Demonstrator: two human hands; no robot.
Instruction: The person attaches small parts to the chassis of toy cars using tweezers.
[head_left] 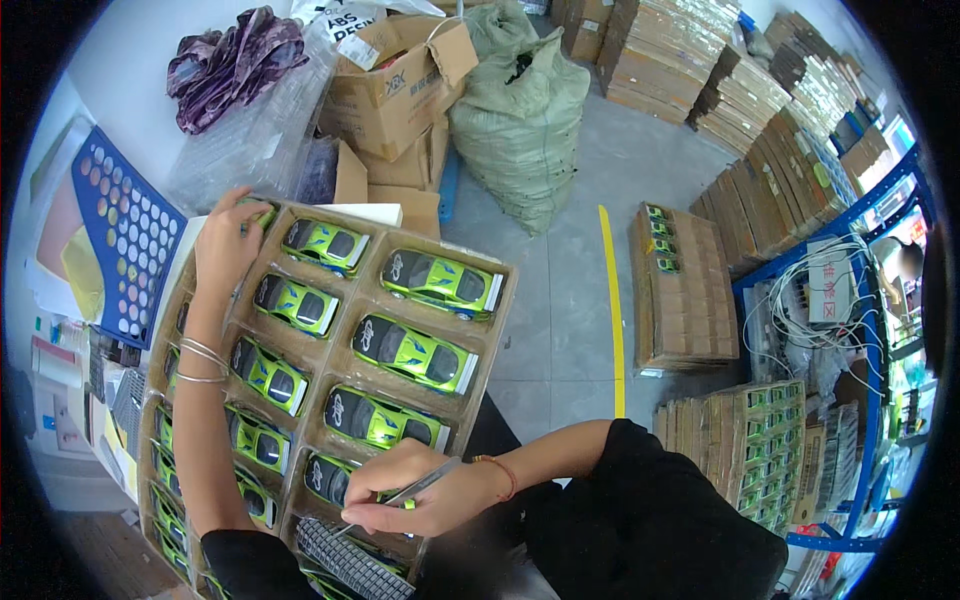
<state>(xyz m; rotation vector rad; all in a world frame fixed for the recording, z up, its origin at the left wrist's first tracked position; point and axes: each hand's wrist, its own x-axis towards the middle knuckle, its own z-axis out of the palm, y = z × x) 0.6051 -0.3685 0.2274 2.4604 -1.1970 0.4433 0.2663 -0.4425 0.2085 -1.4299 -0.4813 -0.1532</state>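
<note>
A brown cardboard tray [312,385] with compartments tilts across the left half, holding several lime-green toy cars [440,280] with dark printed hoods. At the tray's far left corner, my left hand [228,245] has its fingers closed on a green toy car [262,212], mostly hidden by the hand. My right hand [415,492] pinches slim silver tweezers [425,483] over the near part of the tray. Below the right hand lies a sheet of small dark and white stickers [352,560], resting across the cars.
A blue card with round pale spots [125,230] stands left of the tray. Beyond are an opened carton [395,95] and a green woven sack [525,120]. On the floor at right, another divided tray [690,300] holds a few cars, beside a blue shelf rack [865,400].
</note>
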